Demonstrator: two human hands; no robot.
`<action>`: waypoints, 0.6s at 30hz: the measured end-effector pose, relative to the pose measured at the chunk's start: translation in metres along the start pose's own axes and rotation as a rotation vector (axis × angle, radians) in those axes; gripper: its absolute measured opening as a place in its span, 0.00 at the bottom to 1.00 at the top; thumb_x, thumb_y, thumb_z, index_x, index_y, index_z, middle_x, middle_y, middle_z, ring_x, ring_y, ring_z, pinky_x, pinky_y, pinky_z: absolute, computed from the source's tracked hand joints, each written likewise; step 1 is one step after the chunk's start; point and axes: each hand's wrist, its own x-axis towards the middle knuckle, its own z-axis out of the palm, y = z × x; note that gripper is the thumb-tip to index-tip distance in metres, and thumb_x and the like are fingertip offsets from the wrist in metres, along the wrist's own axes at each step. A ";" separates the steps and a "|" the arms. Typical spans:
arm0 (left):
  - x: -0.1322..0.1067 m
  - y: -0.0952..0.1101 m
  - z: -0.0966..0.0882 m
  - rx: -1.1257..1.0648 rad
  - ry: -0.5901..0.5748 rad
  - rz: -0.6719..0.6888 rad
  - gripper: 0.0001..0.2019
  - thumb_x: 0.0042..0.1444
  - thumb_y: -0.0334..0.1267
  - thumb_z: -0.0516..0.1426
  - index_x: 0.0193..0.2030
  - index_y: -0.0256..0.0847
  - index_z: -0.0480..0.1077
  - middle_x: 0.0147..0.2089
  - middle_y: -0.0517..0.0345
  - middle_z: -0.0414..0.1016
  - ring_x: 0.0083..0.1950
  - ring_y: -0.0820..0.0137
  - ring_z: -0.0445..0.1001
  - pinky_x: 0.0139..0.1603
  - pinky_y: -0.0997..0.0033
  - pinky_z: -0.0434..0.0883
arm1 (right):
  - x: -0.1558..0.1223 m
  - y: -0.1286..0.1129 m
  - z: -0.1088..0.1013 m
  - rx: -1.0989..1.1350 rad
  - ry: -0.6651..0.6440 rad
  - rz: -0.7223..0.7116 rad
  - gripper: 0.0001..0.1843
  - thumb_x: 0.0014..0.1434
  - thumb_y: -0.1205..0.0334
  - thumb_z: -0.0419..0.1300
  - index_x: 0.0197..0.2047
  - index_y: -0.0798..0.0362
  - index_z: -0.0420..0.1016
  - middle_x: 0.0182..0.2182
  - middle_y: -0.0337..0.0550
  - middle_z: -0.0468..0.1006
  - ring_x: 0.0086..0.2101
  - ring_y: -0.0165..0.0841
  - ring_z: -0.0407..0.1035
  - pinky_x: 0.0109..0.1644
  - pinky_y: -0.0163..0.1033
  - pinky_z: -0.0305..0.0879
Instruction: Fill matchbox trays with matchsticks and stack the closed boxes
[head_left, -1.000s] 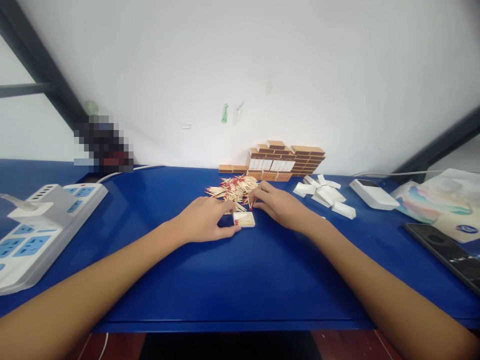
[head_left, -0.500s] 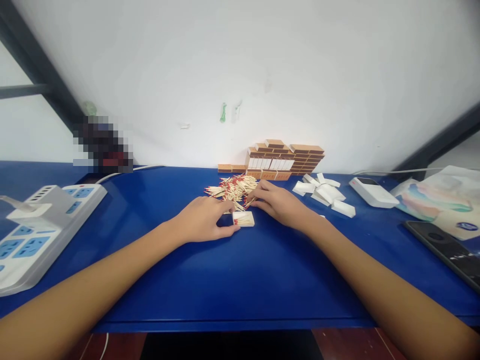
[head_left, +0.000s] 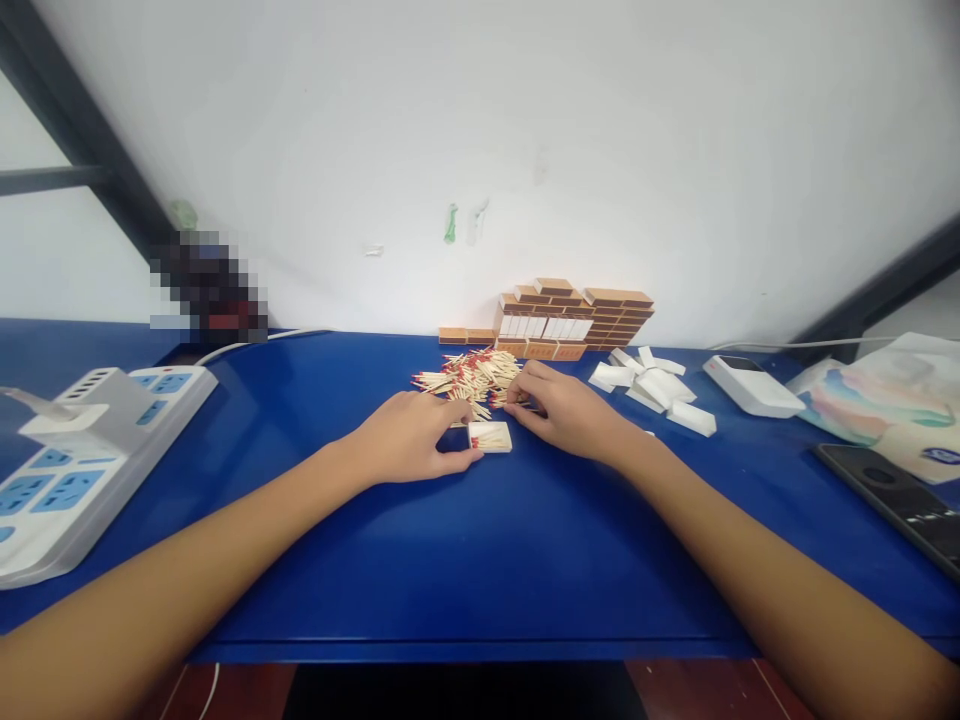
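My left hand (head_left: 411, 441) rests on the blue table (head_left: 480, 560), its thumb and fingers closed round the left end of a small open matchbox tray (head_left: 491, 436) that holds a few matches. My right hand (head_left: 564, 410) lies just right of the tray, its fingertips pinched at the near edge of a loose pile of red-tipped matches (head_left: 469, 377). What those fingertips hold is too small to make out.
Brown matchboxes (head_left: 574, 318) are stacked against the white wall. Several white box parts (head_left: 652, 388) lie to the right, then a white device (head_left: 752, 384), a plastic bag (head_left: 885, 398) and a dark phone (head_left: 896, 492). A white power strip (head_left: 82, 450) sits at the left.
My right hand's fingertips have shifted slightly at the edge of the match pile. My left hand has stayed on the tray.
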 end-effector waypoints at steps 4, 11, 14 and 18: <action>0.000 0.000 0.000 0.012 0.008 0.004 0.19 0.64 0.54 0.59 0.50 0.41 0.76 0.28 0.60 0.75 0.28 0.68 0.72 0.30 0.69 0.58 | 0.000 -0.002 0.000 0.016 -0.019 0.010 0.03 0.70 0.63 0.57 0.43 0.50 0.72 0.42 0.46 0.72 0.37 0.36 0.69 0.41 0.41 0.64; 0.001 -0.001 0.001 0.014 0.000 0.003 0.19 0.65 0.55 0.59 0.50 0.41 0.76 0.28 0.60 0.76 0.29 0.67 0.73 0.31 0.69 0.59 | -0.001 -0.001 0.001 0.061 -0.075 0.067 0.05 0.71 0.63 0.55 0.41 0.50 0.68 0.43 0.45 0.71 0.35 0.34 0.67 0.40 0.40 0.63; 0.001 -0.002 0.001 0.018 -0.005 -0.003 0.19 0.65 0.55 0.58 0.50 0.41 0.75 0.28 0.60 0.76 0.29 0.67 0.73 0.31 0.69 0.59 | -0.001 -0.002 0.000 0.063 -0.073 0.091 0.05 0.72 0.62 0.55 0.40 0.50 0.66 0.42 0.45 0.71 0.35 0.34 0.67 0.40 0.41 0.63; 0.000 -0.002 -0.001 0.024 -0.005 -0.006 0.19 0.65 0.55 0.58 0.49 0.40 0.75 0.28 0.60 0.76 0.28 0.67 0.73 0.31 0.69 0.59 | -0.001 -0.001 0.000 0.061 -0.062 0.098 0.06 0.72 0.61 0.55 0.40 0.50 0.67 0.41 0.45 0.71 0.35 0.35 0.68 0.40 0.41 0.63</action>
